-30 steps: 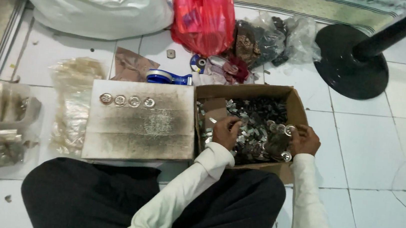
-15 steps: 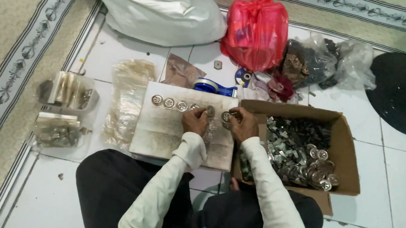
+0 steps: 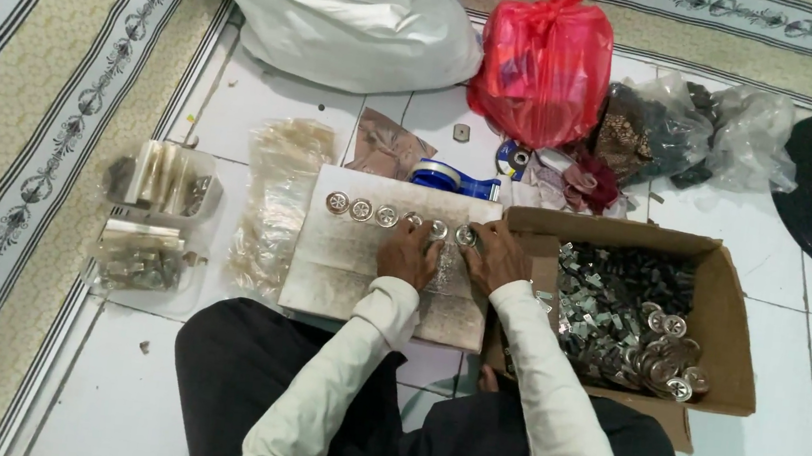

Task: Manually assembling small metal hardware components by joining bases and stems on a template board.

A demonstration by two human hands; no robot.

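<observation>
Both hands (image 3: 453, 255) shifted box→board (discs (image 3: 438, 229) at fingertips).

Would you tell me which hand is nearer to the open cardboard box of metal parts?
Right. The right hand rests beside the cardboard box; the left hand lies farther left on the board.

Cream long sleeves, black trousers

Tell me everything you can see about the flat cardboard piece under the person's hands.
The flat, worn brown cardboard sheet lies on the white tiled floor in front of the person's knees, its right edge against the open cardboard box of metal parts. A row of round silver metal discs sits along its far edge. The left hand and right hand rest on it.
</observation>
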